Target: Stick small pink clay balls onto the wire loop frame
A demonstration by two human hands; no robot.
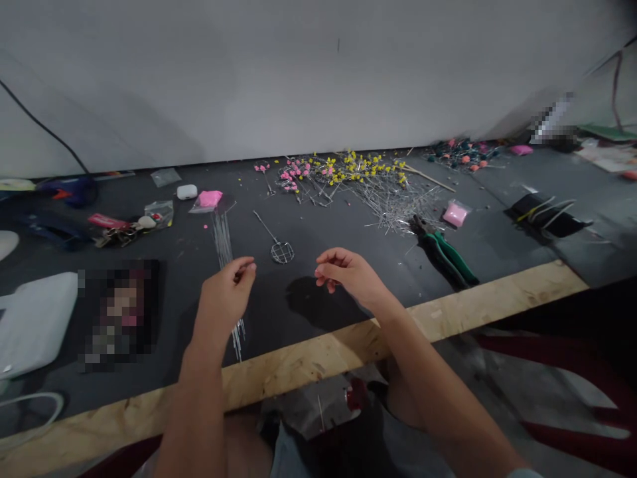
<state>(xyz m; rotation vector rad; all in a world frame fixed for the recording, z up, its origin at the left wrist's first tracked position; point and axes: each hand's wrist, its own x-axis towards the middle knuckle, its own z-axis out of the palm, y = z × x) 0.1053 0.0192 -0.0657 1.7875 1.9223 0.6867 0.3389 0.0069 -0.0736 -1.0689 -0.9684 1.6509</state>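
A small wire racket [283, 252], flat on the dark tabletop [323, 229], just beyond both sets of fingers and in the gap between them, touching neither! Round head, thin metal crossing in a grid, slim handle slanting away to the far left.

Here's the left hand [223, 299], over a bundle of straight silvery wires [222, 236] that runs out past its fingers and back under the wrist. Those fingers are curled in, thumb close to the forefinger; whether anything is pinched there, I cannot tell. Across the gap, the right hand [348, 272]: fingers loosely bent, partly open, nothing visible in them.

Now the containers! Beyond the left fingertips, a bright pink lump [209, 198] in or on a clear bag [197, 208], hard to say which, with a smooth white case [186, 192], lid down, just beside it. Farther left of those fingers, another clear bag [168, 210] shows something red inside. Out past the right fingers, a little packet [456, 213] bulges with pale pink stuff, near green-and-black pliers [445, 252]. Farthest ahead of the fingers, loose thin wires [398, 202] in a tangle, then yellow-headed stems [353, 169] and pink-headed stems [293, 174], all knobbly tips!
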